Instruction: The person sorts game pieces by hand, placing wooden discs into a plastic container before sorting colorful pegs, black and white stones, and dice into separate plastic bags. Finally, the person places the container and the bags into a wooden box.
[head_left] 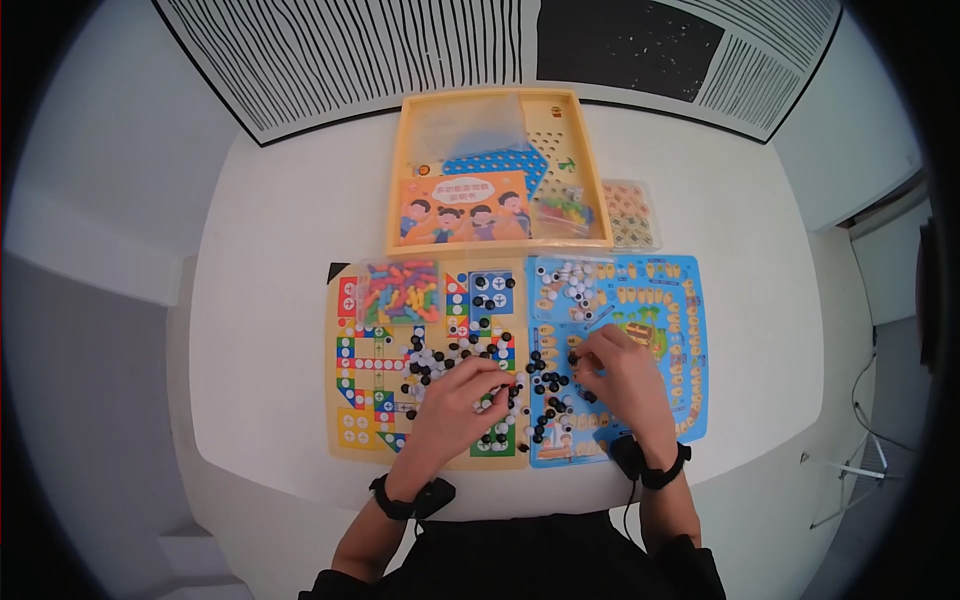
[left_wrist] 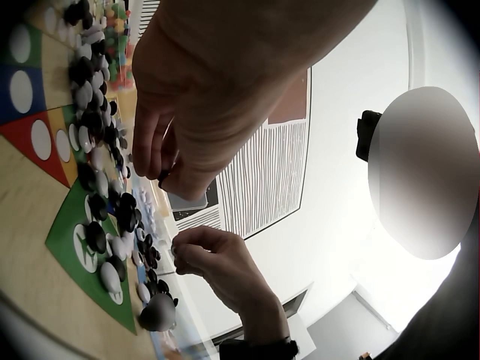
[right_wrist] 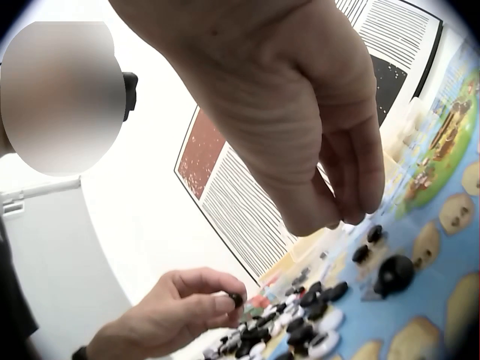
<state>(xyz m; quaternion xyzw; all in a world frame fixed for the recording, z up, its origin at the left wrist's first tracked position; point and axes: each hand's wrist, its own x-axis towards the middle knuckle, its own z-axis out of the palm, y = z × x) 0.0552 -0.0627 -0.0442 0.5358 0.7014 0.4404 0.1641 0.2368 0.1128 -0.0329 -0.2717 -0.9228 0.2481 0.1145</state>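
Black and white round game pieces (head_left: 549, 380) lie scattered over a ludo board (head_left: 352, 395) and a blue printed board (head_left: 690, 400). Above the ludo board, my left hand (head_left: 462, 408) pinches a black game piece (right_wrist: 235, 298) between thumb and fingers. My right hand (head_left: 628, 378) hovers low over the blue board with its thumb and fingertips together. A small piece (left_wrist: 175, 241) shows at those fingertips, mostly hidden by them. Just below in the right wrist view lie loose black game pieces (right_wrist: 394, 274). A clear tray (head_left: 552, 300) at the blue board's upper left contains white pieces.
A clear box of colourful pegs (head_left: 400, 292) stands on the ludo board's upper part. Behind is a yellow-framed tray (head_left: 398, 170) with an orange booklet (head_left: 465, 208) and a bag of small coloured parts (head_left: 565, 212). Beside it sits a flat pack of patterned tiles (head_left: 630, 215).
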